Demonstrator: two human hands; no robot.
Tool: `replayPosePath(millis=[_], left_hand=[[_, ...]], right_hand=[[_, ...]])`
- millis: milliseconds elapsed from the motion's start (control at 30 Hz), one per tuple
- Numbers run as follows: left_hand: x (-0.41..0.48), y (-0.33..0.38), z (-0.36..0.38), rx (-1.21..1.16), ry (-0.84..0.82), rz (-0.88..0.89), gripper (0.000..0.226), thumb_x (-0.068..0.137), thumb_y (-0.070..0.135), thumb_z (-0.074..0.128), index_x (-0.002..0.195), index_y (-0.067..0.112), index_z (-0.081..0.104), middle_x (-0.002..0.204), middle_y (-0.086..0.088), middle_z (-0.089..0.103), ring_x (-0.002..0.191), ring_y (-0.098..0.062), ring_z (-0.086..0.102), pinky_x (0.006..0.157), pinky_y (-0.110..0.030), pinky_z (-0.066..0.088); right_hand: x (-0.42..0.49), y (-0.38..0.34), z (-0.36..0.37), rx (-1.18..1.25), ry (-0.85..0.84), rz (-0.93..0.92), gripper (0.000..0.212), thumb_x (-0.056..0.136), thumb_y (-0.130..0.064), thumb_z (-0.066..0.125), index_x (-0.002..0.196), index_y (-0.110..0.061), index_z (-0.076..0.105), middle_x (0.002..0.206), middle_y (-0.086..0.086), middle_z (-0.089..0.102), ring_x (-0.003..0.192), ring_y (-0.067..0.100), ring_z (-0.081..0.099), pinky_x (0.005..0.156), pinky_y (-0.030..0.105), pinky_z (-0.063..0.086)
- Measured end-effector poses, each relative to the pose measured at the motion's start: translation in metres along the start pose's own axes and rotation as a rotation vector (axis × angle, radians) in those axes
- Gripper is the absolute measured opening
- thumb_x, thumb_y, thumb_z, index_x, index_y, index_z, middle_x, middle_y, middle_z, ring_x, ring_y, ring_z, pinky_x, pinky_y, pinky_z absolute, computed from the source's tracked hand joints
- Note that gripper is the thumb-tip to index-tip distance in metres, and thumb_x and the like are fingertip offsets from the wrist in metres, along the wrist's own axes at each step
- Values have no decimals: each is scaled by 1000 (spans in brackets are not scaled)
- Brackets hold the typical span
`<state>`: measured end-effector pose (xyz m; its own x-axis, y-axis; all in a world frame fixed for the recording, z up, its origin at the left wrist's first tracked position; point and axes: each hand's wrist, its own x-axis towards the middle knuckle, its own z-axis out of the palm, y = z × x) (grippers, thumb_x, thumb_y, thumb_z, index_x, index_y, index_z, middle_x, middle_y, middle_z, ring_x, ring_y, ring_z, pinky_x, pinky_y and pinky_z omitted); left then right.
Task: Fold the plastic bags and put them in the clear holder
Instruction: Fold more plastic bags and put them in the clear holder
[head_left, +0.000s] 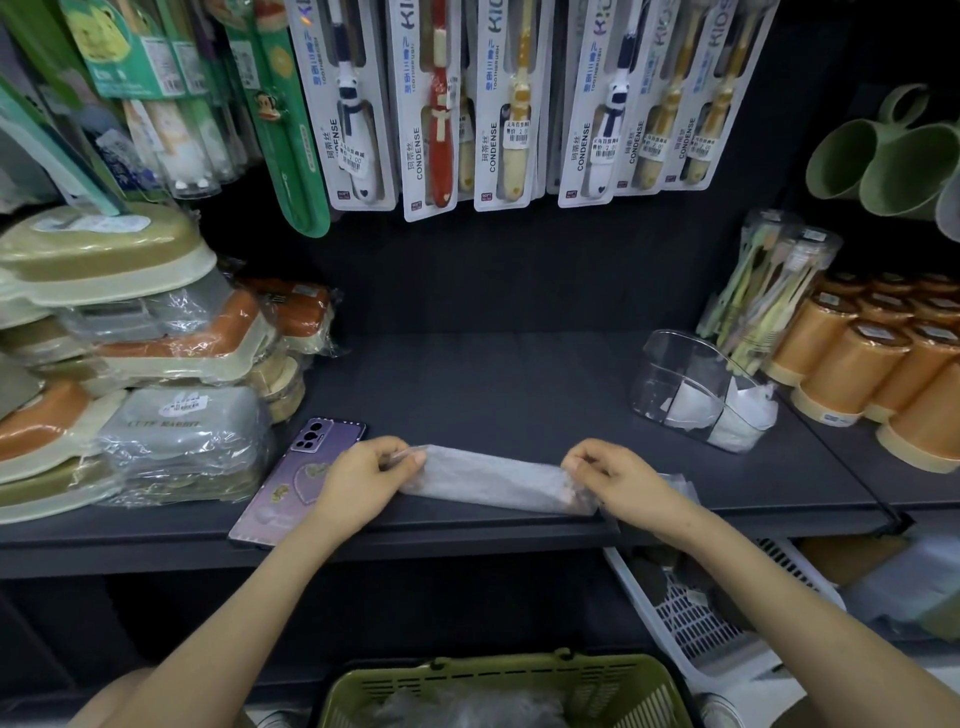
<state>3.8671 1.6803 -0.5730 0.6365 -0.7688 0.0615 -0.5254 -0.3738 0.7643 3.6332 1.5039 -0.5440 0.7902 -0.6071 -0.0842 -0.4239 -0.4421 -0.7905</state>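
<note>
Dark shelf in a shop display, matt black, with a raised back panel. The plastic bag is translucent, greyish and slightly crinkled, folded into a long narrow strip. It lies flat on the shelf close to the front edge, stretched between the two grips. The left grip pinches the bag's left end between thumb and curled fingers. The right grip pinches the right end likewise.

Beyond both grips the shelf surface runs open to the back panel. The front edge lies just under the wrists.

The clear holder stands beyond and outward of the right grip, apart from it, tilted, with white folded bags inside. A purple phone lies face down just outside the left grip, partly under that wrist. Wrapped soap boxes are stacked further out on that side. Orange cups and a clear pack of toothbrushes crowd the side past the holder. Carded toothbrushes hang above. A green basket and a white slotted tray sit below the shelf.
</note>
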Motion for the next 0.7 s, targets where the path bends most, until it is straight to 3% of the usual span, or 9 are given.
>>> replayPosePath(millis=[67, 133, 300, 433, 500, 533, 633, 700], left_hand=[[3, 3, 2, 43, 6, -24, 33, 82, 53, 59, 68, 24, 63, 67, -1, 68, 74, -21, 65, 74, -38, 49], [6, 4, 5, 99, 13, -25, 31, 90, 41, 61, 66, 22, 60, 65, -2, 66, 73, -23, 64, 72, -37, 49], [9, 12, 8, 171, 34, -76, 27, 91, 29, 59, 68, 17, 62, 68, 2, 64, 75, -21, 61, 64, -29, 40], [13, 16, 8, 130, 80, -135, 16, 90, 31, 60, 98, 18, 64, 80, 5, 64, 89, -23, 62, 69, -28, 38], [11, 21, 8, 103, 121, -194, 35, 89, 36, 62, 118, 18, 55, 81, 5, 62, 91, -25, 62, 73, -31, 40], [9, 24, 7, 183, 195, -155, 42, 89, 36, 61, 123, 14, 53, 85, 1, 63, 91, -28, 61, 73, -33, 41], [-1, 26, 16, 596, 384, 244, 45, 80, 31, 53, 116, 4, 61, 96, -17, 61, 82, -38, 58, 71, -41, 47], [-5, 25, 30, 667, 318, 393, 45, 83, 33, 44, 111, 7, 68, 107, -19, 63, 91, -39, 61, 80, -45, 51]], right_hand=[[4, -3, -2, -11, 0, 10, 16, 95, -35, 55, 93, -20, 61, 77, -1, 69, 66, 15, 58, 68, 40, 50], [7, -4, -2, -96, -10, 12, 12, 89, -40, 63, 92, -28, 60, 58, -17, 63, 58, 3, 54, 66, 32, 46], [18, -3, 2, -247, 77, 110, 21, 86, -26, 65, 66, -26, 63, 56, -11, 64, 55, 6, 57, 69, 36, 56], [23, -6, 4, -314, 65, 157, 23, 85, -29, 66, 63, -31, 63, 73, -10, 70, 72, 8, 63, 71, 29, 53], [25, -6, 5, -354, 51, 179, 19, 85, -31, 65, 66, -28, 65, 78, -9, 72, 78, 9, 65, 70, 26, 51], [26, -6, 5, -366, 44, 188, 17, 86, -31, 65, 69, -27, 67, 78, -8, 72, 79, 9, 65, 71, 26, 50], [27, -7, 5, -378, 30, 191, 18, 86, -31, 64, 70, -25, 68, 75, -10, 71, 78, 9, 64, 72, 25, 50], [28, -7, 5, -380, 28, 188, 20, 86, -31, 64, 66, -27, 65, 67, -15, 66, 74, 7, 63, 69, 24, 48]])
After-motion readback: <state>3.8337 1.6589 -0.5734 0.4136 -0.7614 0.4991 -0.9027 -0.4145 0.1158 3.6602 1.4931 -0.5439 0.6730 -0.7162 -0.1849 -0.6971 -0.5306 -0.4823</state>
